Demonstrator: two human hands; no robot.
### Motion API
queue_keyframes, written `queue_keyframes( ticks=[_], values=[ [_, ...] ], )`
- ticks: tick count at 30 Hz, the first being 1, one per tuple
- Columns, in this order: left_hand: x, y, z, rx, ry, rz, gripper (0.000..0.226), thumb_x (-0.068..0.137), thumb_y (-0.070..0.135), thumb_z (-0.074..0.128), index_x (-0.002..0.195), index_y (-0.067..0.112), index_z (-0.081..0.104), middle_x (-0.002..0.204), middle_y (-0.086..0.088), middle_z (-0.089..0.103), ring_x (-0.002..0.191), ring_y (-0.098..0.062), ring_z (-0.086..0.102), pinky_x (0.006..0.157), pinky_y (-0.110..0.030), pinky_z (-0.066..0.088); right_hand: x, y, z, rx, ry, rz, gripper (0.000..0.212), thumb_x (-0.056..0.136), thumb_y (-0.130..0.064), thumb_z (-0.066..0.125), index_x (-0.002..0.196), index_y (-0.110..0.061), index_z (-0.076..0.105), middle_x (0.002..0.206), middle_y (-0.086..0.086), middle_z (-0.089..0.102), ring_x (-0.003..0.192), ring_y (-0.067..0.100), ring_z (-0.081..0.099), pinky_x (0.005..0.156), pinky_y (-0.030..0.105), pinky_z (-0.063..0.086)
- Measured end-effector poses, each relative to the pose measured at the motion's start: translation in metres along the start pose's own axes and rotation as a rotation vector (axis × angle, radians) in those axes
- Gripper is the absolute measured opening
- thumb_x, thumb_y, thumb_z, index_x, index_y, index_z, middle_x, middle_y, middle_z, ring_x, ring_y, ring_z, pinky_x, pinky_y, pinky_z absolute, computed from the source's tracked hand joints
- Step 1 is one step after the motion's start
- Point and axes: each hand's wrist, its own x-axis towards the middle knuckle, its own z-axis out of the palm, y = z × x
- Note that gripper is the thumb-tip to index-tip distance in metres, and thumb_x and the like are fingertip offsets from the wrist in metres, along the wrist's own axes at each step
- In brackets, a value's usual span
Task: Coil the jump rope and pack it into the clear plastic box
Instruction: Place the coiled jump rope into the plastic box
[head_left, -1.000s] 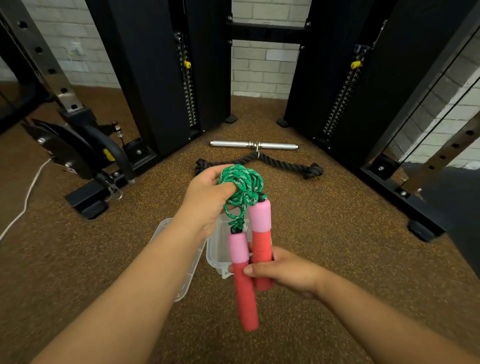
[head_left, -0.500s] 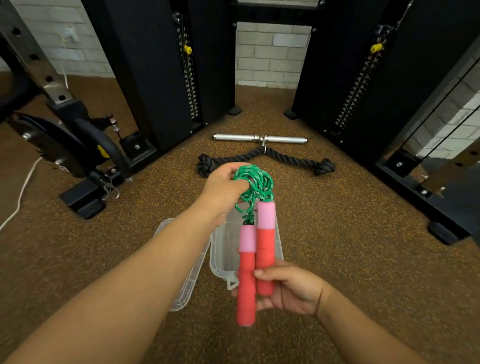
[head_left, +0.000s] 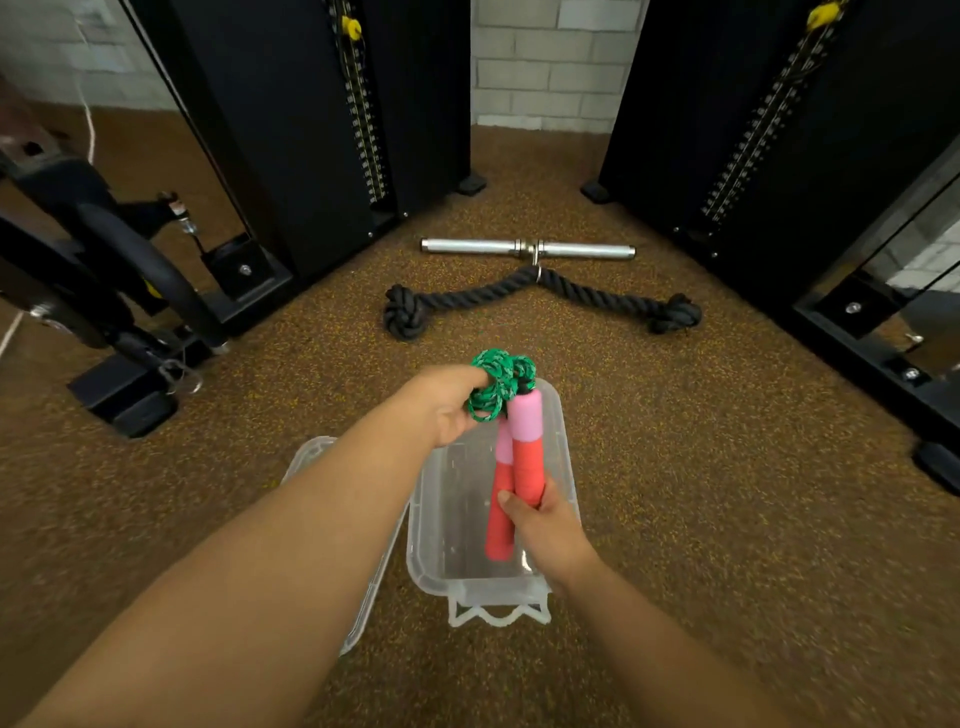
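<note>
The jump rope has a green coiled cord and two red-and-pink foam handles. My left hand grips the bundled green coil at the far end of the clear plastic box. My right hand is closed around the lower part of both handles, which lie side by side. The rope is held just over the open box, lengthwise along it. The box's clear lid lies on the floor to its left, partly hidden by my left forearm.
A steel cable bar and a black tricep rope lie on the brown rubber floor beyond the box. Black weight-stack towers stand left and right, with machine bases at the left.
Both hands have lowered the coiled rope and handles down and forward, from above the floor to just over the open box. The view has tilted down and closer.
</note>
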Motion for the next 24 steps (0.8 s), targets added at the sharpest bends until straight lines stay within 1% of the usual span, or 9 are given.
queue_keyframes(
  ticks=[3,7,10,13,16,18,21,22,24],
  values=[
    [0.029,-0.025,-0.007,0.01,0.057,-0.032,0.036,0.092,-0.01,0.036,0.125,-0.006,0.051,0.082,-0.013,0.058,0.068,-0.019,0.056,0.04,-0.023,0.051,0.019,0.02,0.005,0.009,-0.011,0.136,0.028,0.091,-0.009,0.057,0.118,-0.015,0.052,0.105,0.01,0.063,0.093,0.019,0.06,0.081,0.032,0.048],
    [0.057,-0.056,-0.012,-0.036,0.172,-0.051,0.029,0.089,-0.012,0.045,0.115,-0.008,0.056,0.077,-0.013,0.057,0.064,-0.02,0.055,0.038,-0.024,0.051,0.04,0.031,0.008,0.037,-0.072,0.311,0.02,0.091,-0.005,0.057,0.107,-0.016,0.055,0.102,0.011,0.065,0.102,0.029,0.062,0.094,0.049,0.051],
    [0.081,-0.078,-0.013,-0.055,0.231,-0.06,0.028,0.084,-0.01,0.053,0.112,-0.009,0.059,0.092,-0.02,0.065,0.07,-0.027,0.061,0.058,-0.034,0.057,0.054,0.034,0.011,0.045,-0.08,0.406,0.025,0.091,-0.005,0.058,0.116,-0.006,0.054,0.113,0.019,0.064,0.103,0.031,0.062,0.091,0.05,0.052],
    [0.097,-0.096,-0.011,-0.126,0.288,-0.107,0.028,0.085,-0.007,0.055,0.112,-0.005,0.06,0.096,-0.022,0.063,0.081,-0.03,0.06,0.081,-0.044,0.054,0.062,0.038,0.011,-0.1,-0.092,0.437,0.011,0.091,-0.012,0.059,0.101,-0.011,0.057,0.094,0.015,0.065,0.081,0.023,0.06,0.07,0.036,0.052],
    [0.103,-0.107,-0.011,-0.156,0.307,-0.182,0.007,0.089,-0.004,0.053,0.085,0.0,0.058,0.065,-0.013,0.059,0.057,-0.021,0.056,0.066,-0.035,0.05,0.072,0.045,0.01,-0.204,-0.08,0.461,0.008,0.091,-0.018,0.059,0.096,-0.012,0.057,0.07,0.003,0.055,0.057,0.013,0.048,0.049,0.023,0.038],
    [0.108,-0.118,-0.014,-0.155,0.307,-0.213,0.028,0.091,-0.004,0.051,0.065,0.005,0.046,0.041,-0.005,0.054,0.046,-0.017,0.052,0.055,-0.028,0.041,0.079,0.05,0.014,-0.289,-0.085,0.49,0.013,0.092,-0.022,0.059,0.097,-0.01,0.056,0.068,0.003,0.054,0.055,0.013,0.048,0.048,0.022,0.039],
    [0.119,-0.134,-0.017,-0.128,0.323,-0.242,0.027,0.092,0.007,0.053,0.067,0.013,0.045,0.061,-0.005,0.055,0.057,-0.019,0.052,0.055,-0.027,0.045,0.088,0.061,0.022,-0.296,0.001,0.477,0.036,0.091,-0.032,0.059,0.109,-0.001,0.052,0.074,0.009,0.057,0.051,0.015,0.05,0.034,0.017,0.035],
    [0.123,-0.139,-0.016,-0.138,0.344,-0.233,0.023,0.088,0.006,0.057,0.068,0.012,0.048,0.066,-0.007,0.054,0.06,-0.022,0.054,0.06,-0.03,0.047,0.089,0.064,0.023,-0.3,0.039,0.457,0.045,0.09,-0.034,0.059,0.115,0.002,0.047,0.084,0.013,0.06,0.056,0.019,0.055,0.035,0.017,0.038],
    [0.138,-0.15,-0.018,-0.1,0.391,-0.218,0.004,0.08,0.006,0.063,0.076,0.004,0.061,0.075,-0.014,0.062,0.072,-0.029,0.062,0.073,-0.037,0.053,0.088,0.065,0.024,-0.451,0.067,0.387,0.044,0.092,-0.038,0.053,0.114,-0.003,0.036,0.105,0.016,0.061,0.086,0.03,0.064,0.063,0.025,0.05]
  ],
)
